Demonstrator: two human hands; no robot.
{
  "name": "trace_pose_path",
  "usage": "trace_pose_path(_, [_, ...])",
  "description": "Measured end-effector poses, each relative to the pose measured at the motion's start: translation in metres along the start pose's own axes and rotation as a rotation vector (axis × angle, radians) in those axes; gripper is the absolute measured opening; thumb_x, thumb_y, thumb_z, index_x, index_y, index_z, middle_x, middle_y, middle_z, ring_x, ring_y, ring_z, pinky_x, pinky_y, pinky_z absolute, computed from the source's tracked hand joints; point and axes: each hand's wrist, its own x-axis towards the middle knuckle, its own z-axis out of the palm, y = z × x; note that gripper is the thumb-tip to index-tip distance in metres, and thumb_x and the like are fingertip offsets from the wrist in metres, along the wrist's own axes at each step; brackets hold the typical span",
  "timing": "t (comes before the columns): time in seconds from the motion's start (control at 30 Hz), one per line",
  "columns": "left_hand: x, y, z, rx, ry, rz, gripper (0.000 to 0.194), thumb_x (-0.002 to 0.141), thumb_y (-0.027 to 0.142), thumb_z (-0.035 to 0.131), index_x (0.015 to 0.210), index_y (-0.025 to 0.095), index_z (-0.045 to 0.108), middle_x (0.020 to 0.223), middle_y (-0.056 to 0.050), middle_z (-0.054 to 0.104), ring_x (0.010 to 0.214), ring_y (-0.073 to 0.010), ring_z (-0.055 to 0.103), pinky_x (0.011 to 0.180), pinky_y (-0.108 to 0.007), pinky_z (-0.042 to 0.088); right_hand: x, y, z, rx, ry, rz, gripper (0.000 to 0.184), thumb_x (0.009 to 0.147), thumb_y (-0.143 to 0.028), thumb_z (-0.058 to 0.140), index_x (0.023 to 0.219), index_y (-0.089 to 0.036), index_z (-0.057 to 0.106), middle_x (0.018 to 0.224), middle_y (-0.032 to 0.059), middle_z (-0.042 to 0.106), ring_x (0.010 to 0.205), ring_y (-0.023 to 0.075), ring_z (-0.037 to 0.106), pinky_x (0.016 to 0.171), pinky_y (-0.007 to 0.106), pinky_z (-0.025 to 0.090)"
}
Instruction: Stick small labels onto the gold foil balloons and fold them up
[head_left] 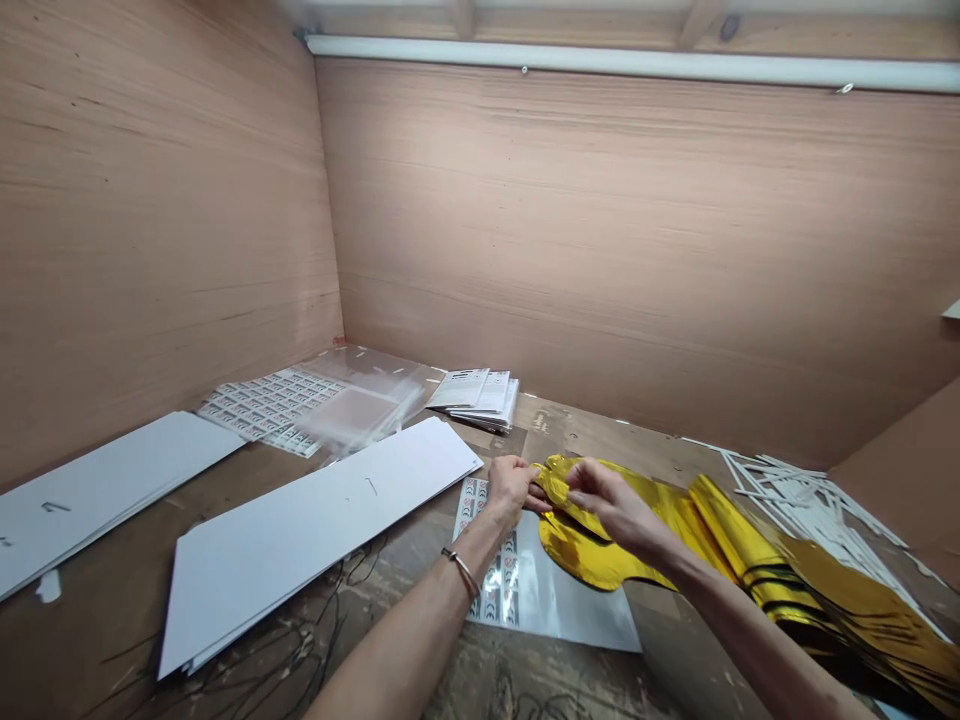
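Observation:
A flat, uninflated gold foil balloon (585, 555) with rounded edges lies in front of me. My left hand (514, 485), wearing a thin bracelet at the wrist, is closed on its left end. My right hand (607, 500) is pinched at the same end, just right of the left one; its fingertips partly cover the foil. Beneath the balloon rests a clear plastic bag (592, 625). Along the bag's left side runs a strip of CE-marked stickers (491, 595), partly hidden by my left forearm.
More gold foil balloons (870, 600) lie stacked at the right, beside a pile of white straws (840, 500). Long white card sheets (322, 510) and another white stack (112, 480) occupy the left. Sticker sheets (270, 405), plastic bags (360, 405) and printed packets (476, 395) sit farther back.

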Motion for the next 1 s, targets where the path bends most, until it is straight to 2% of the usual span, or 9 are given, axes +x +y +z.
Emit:
trace_pose_path(0.17, [0.002,0.001,0.001,0.001,-0.014,0.015,0.011,0.061,0.007,0.051,0.069,0.012,0.046,0.045,-0.001,0.052,0.043,-0.017,0.057,0.039,-0.029,0.05,0.041,0.036,-0.003,0.007,-0.028,0.049,0.009,0.065,-0.017,0.046,0.074,-0.017,0.044,0.068,-0.0021,0.047,0.065,0.0108,0.042,0.061,0.024,0.034])
trace_pose_path(0.33, [0.001,0.002,0.002,0.032,0.009,0.03,0.012,0.061,0.008,0.047,0.072,0.012,0.046,0.051,-0.002,0.053,0.043,-0.017,0.057,0.036,-0.032,0.05,0.057,0.057,0.0,0.063,-0.081,0.078,0.012,0.063,-0.016,0.047,0.074,-0.017,0.046,0.064,-0.0029,0.048,0.061,0.0099,0.043,0.059,0.022,0.034])
trace_pose_path(0.63, [-0.002,0.003,0.004,0.022,0.023,0.032,0.014,0.058,0.007,0.048,0.071,0.012,0.047,0.056,-0.003,0.054,0.045,-0.0165,0.057,0.036,-0.031,0.05,0.055,0.046,-0.007,0.15,-0.13,0.085,0.012,0.063,-0.019,0.048,0.074,-0.017,0.044,0.063,-0.0032,0.048,0.059,0.0093,0.044,0.056,0.021,0.035])
trace_pose_path(0.83, [-0.003,0.005,0.005,0.016,0.016,0.03,0.013,0.058,0.007,0.046,0.071,0.012,0.046,0.054,-0.002,0.053,0.044,-0.0165,0.057,0.036,-0.031,0.05,0.061,0.055,0.004,-0.018,-0.066,0.145,0.011,0.062,-0.015,0.047,0.074,-0.017,0.045,0.061,-0.0023,0.05,0.056,0.0097,0.046,0.051,0.02,0.034])
trace_pose_path(1.0, [-0.002,0.004,0.004,0.015,0.008,0.033,0.015,0.057,0.006,0.045,0.071,0.012,0.045,0.053,-0.002,0.053,0.043,-0.0155,0.056,0.037,-0.031,0.05,0.067,0.06,0.014,-0.201,0.017,0.114,0.008,0.065,-0.013,0.046,0.072,-0.017,0.047,0.066,0.0002,0.054,0.062,0.0114,0.047,0.053,0.021,0.031])
